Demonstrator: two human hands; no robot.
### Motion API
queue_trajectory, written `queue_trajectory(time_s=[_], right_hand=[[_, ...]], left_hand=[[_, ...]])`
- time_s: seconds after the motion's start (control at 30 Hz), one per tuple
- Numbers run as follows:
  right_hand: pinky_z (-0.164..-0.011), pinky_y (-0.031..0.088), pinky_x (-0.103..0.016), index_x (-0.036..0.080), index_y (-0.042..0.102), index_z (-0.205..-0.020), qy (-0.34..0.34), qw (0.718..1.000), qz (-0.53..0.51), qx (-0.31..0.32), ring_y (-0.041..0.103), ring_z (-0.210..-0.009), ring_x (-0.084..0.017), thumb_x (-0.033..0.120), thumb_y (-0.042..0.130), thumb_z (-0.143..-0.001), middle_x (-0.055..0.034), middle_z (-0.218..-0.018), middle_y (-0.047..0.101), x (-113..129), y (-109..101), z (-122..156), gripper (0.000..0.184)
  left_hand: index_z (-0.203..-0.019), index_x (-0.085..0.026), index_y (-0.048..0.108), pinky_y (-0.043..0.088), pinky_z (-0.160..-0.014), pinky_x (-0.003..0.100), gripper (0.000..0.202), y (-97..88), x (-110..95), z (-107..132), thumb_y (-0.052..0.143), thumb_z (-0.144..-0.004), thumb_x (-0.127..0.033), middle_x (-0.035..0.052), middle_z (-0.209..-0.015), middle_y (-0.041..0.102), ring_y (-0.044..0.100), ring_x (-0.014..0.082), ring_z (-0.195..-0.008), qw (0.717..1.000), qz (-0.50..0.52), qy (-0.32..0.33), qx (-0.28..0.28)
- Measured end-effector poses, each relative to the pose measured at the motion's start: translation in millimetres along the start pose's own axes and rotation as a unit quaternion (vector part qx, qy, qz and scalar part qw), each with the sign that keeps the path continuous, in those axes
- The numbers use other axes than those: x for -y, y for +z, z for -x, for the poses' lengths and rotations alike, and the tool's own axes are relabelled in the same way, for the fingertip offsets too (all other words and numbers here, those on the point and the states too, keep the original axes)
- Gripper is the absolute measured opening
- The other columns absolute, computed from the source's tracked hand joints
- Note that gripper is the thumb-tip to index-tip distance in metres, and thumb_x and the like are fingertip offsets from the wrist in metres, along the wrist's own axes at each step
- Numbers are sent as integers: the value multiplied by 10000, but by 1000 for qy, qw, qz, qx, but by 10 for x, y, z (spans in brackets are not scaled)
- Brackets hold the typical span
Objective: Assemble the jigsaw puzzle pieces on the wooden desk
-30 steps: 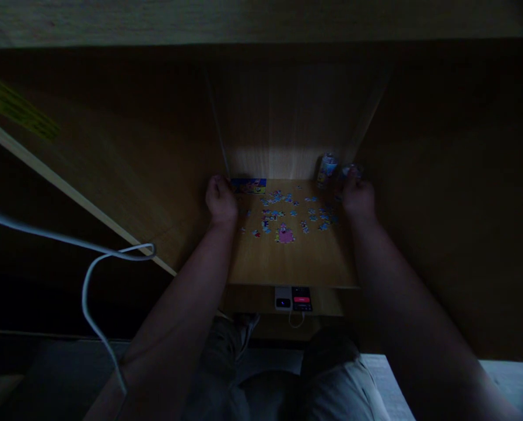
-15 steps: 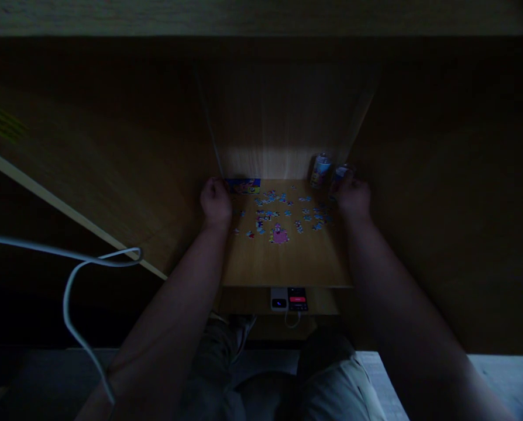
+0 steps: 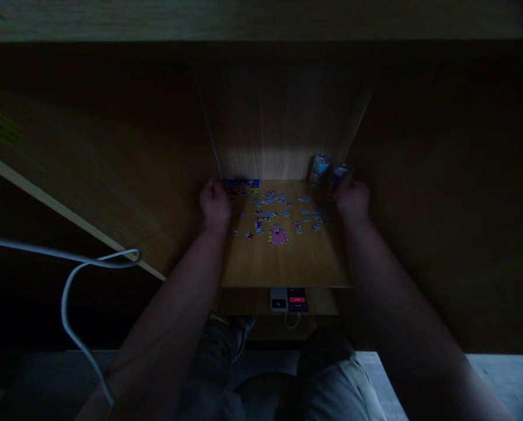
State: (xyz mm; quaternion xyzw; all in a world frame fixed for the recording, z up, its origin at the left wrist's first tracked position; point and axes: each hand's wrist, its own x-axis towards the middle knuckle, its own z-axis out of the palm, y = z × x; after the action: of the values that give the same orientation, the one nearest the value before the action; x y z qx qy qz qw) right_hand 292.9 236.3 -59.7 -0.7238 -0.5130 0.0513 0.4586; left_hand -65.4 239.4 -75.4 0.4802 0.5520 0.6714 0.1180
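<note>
In dim light, a jigsaw puzzle lies in loose pieces (image 3: 265, 215) on a wooden shelf board (image 3: 283, 266). A pink joined section (image 3: 278, 235) lies nearest me. My left hand (image 3: 215, 203) is curled closed at the board's left side, beside a colourful picture card (image 3: 244, 186); nothing shows in its fingers. At the right side my right hand (image 3: 353, 197) is also closed, in front of a printed clear-topped can (image 3: 338, 178). Its fingertips are hidden, so I cannot tell whether it touches the can. A second such can (image 3: 319, 169) stands upright just left of it.
Dark wooden panels (image 3: 441, 175) rise on both sides, with a back panel (image 3: 283, 128) behind the pieces. On a lower shelf lie a white device (image 3: 279, 299) and a lit phone (image 3: 297, 299) with a cable. A white cord (image 3: 68, 298) loops at the left.
The view has shifted very slightly. Both hands, the puzzle pieces and the cans stay where they were.
</note>
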Motion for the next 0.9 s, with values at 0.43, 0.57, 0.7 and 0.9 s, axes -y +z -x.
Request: queue_trajectory(time_s=[0.43,0.57,0.7,0.9], right_hand=[[-821,576,-388,164,830,-928,-7,1000,-20,11,805,-927,-333,518,334,-1170,-190,-905,822,12,34,52,656],[-881,585,-387,178,847,-1157,-131,989,23,62,794,-1023,-317,422,406,-1148,-170,-1101,848,-6,100,104,504],[-984,593,-419,192,864,-1166,-247,949,107,165,783,-1092,-328,333,534,-1094,-158,-1144,852,-40,236,160,366],[-1162,536,-485,212,873,-1217,-343,903,119,229,730,-1257,-338,290,612,-1080,-143,-1223,844,-107,412,169,305]], left_hand=[[-930,-218,677,398,-635,276,252,7,68,-21,473,-1073,-258,-15,-740,591,561,175,-667,1000,19,-6,-17],[-873,-218,674,397,-642,276,283,-5,39,-14,447,-1041,-198,-16,-697,569,552,177,-656,1000,17,1,-5],[-820,-229,644,417,-657,279,284,-4,-14,12,466,-1038,-195,-15,-693,572,566,179,-658,1000,12,5,8],[-781,-235,635,456,-705,288,290,13,-63,50,468,-1001,-147,-7,-692,591,605,195,-706,999,-6,12,31]])
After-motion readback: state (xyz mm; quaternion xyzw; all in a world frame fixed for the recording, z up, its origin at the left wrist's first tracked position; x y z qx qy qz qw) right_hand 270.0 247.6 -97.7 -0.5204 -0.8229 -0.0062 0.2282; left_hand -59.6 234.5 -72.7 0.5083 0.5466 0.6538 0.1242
